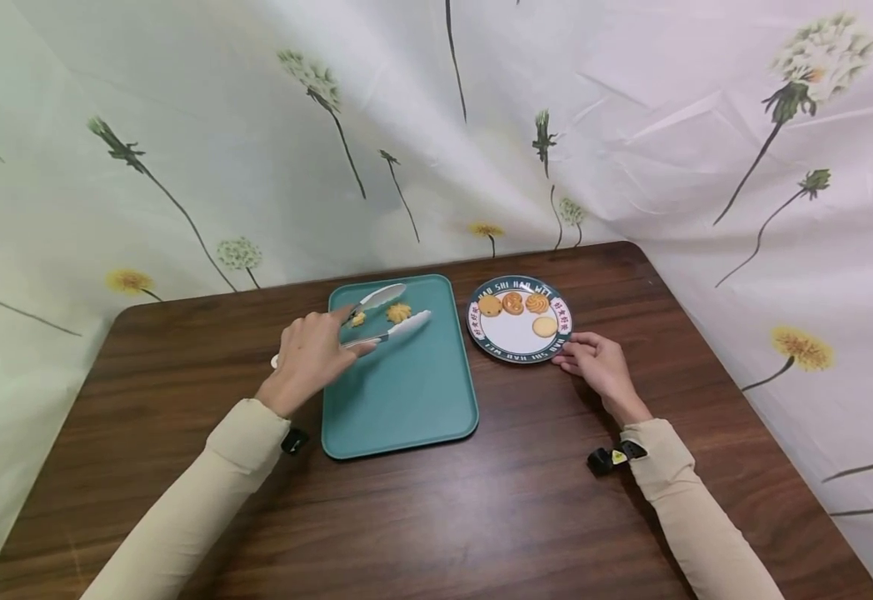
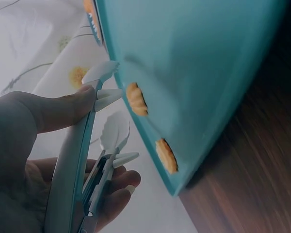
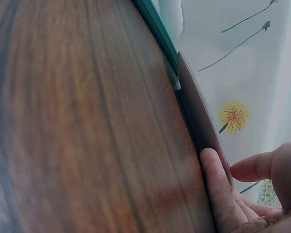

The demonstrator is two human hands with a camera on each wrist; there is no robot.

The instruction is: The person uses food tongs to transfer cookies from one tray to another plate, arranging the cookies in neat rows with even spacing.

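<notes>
My left hand holds a pair of metal tongs with white tips over the left part of a teal tray. The arms of the tongs stand apart with nothing between them. Below, a swirled cookie and another piped cookie lie on the tray; in the left wrist view the tongs are clear of both. With thumb above and fingers beneath, my right hand pinches the near right rim of a round plate. Several cookies sit on this plate, among them a plain round one.
Tray and plate stand near the back of a dark wooden table, the plate just right of the tray. A white cloth printed with dandelions hangs behind the table and along its sides.
</notes>
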